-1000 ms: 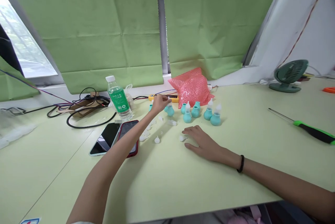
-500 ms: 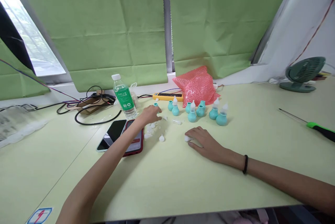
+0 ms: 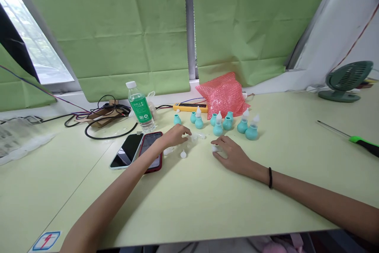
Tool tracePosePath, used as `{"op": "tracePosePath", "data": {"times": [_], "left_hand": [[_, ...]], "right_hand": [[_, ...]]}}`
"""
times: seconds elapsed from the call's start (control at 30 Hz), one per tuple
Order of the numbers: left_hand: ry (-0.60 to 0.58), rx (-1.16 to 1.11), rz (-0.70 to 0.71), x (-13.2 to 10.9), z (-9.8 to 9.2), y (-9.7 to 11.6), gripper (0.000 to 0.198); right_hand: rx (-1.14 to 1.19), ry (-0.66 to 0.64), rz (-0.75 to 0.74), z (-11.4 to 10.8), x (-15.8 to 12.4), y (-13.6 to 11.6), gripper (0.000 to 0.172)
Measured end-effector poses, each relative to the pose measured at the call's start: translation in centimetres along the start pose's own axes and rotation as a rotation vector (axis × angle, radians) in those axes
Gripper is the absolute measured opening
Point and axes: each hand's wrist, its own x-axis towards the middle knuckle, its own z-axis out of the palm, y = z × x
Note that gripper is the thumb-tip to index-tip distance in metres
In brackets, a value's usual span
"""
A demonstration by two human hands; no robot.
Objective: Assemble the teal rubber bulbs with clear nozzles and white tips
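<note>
My left hand (image 3: pixel 175 135) lies low over a scatter of small white plastic caps (image 3: pixel 183 154) on the pale green table (image 3: pixel 207 205), its fingers curled and pinching at one cap. My right hand (image 3: pixel 231 153) rests on the table a little to the right, fingers bent over another white piece (image 3: pixel 214 148). Behind both hands stand several teal bulb-shaped bottles (image 3: pixel 251 132), some with white tips, and one bare teal bulb (image 3: pixel 177 119) stands apart on the left.
Two phones (image 3: pixel 151 151) lie left of my left hand, with a green-labelled water bottle (image 3: pixel 139 107) and tangled cables (image 3: pixel 102 120) behind. A pink bubble-wrap bag (image 3: pixel 224 94) and yellow power strip (image 3: pixel 189 107) sit at the back. A green-handled screwdriver (image 3: pixel 359 143) and fan (image 3: pixel 345 83) are far right.
My left hand has drawn back from the teal bulbs to the white caps nearer me. My right hand has shifted slightly forward toward the bottles.
</note>
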Motion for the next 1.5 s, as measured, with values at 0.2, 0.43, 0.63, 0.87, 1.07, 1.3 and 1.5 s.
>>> {"op": "tracePosePath", "data": {"times": [0.2,0.43,0.63,0.87,1.07,1.3,1.5], "left_hand": [[-0.097,0.033,0.032,-0.7,-0.4,0.9,0.017],[-0.175,0.069,0.005,-1.1,-1.7,1.2,0.024],[-0.264,0.1,-0.056,-1.4,-2.1,1.0,0.028],[-0.325,0.046,-0.006,-1.2,-1.7,0.8,0.017],[-0.044,0.078,0.025,-0.3,-0.4,1.5,0.043],[0.041,0.18,0.123,0.6,1.5,2.6,0.03],[0.296,-0.58,0.152,-3.4,-0.2,5.8,0.023]], "right_hand": [[0.007,0.007,-0.091,-0.1,0.0,-0.6,0.02],[0.049,-0.009,-0.073,-0.2,-0.1,-0.8,0.017],[0.085,-0.007,-0.084,-0.3,-0.1,-1.0,0.017],[0.077,-0.015,-0.077,-0.2,-0.1,-0.9,0.015],[0.064,-0.024,-0.063,-0.3,-0.1,-1.0,0.014],[0.09,0.0,-0.054,-0.3,-0.1,-1.0,0.013],[0.327,0.143,-0.019,-2.1,-0.2,-2.5,0.043]]}}
